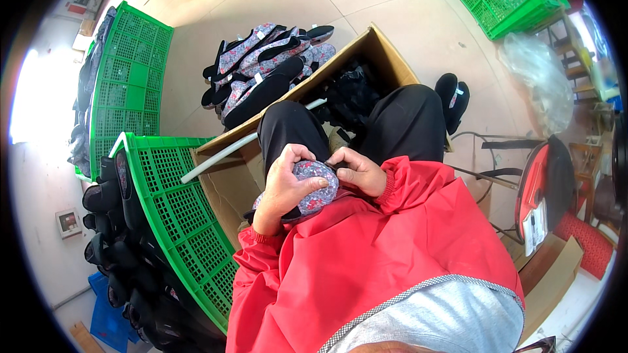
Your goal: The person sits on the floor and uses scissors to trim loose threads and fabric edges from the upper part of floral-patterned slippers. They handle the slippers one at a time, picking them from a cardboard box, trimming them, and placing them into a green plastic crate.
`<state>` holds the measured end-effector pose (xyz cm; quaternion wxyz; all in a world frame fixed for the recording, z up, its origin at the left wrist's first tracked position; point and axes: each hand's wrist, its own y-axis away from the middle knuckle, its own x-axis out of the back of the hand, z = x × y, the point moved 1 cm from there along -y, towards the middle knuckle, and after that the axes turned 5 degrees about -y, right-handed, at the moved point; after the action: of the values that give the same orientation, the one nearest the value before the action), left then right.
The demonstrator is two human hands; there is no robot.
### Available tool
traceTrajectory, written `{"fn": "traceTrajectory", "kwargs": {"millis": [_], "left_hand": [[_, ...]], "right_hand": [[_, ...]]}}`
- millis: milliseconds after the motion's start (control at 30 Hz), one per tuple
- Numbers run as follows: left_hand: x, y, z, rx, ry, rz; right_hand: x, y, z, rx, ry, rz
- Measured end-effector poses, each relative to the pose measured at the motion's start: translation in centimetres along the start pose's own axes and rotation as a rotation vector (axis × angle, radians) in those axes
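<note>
A floral-print fabric slipper (311, 204), grey-blue with red flowers and a dark edge, rests in my lap above my black-trousered knees. My left hand (285, 188) is wrapped round it, thumb lying across the rounded toe. At its right edge, my right hand (361, 171) pinches the rim with thumb and forefinger; what exactly lies between those fingertips is too small to make out. Just beyond my knees a pile of similar floral slippers (258, 68) with black soles lies on the floor. An open cardboard box (387, 55) surrounds my legs, with black material (350, 95) inside.
A green plastic crate (190, 212) stands close on my left, with many black slippers (121, 255) beyond it. A white tube (219, 158) crosses the box's left side. Another dark pair (451, 101) lies right of the box. A red-and-black stool (543, 189) stands at right.
</note>
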<state>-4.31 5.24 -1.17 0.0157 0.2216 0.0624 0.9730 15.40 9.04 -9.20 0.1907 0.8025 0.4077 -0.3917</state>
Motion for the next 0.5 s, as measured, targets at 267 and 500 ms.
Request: {"fn": "traceTrajectory", "kwargs": {"millis": [267, 500], "left_hand": [[-0.2, -0.2, 0.0, -0.018, -0.054, -0.002], [-0.3, -0.3, 0.5, -0.017, -0.097, 0.006]], "right_hand": [[0.7, -0.1, -0.3, 0.019, -0.054, 0.209], [0.8, -0.2, -1.1, -0.065, -0.091, 0.335]]}}
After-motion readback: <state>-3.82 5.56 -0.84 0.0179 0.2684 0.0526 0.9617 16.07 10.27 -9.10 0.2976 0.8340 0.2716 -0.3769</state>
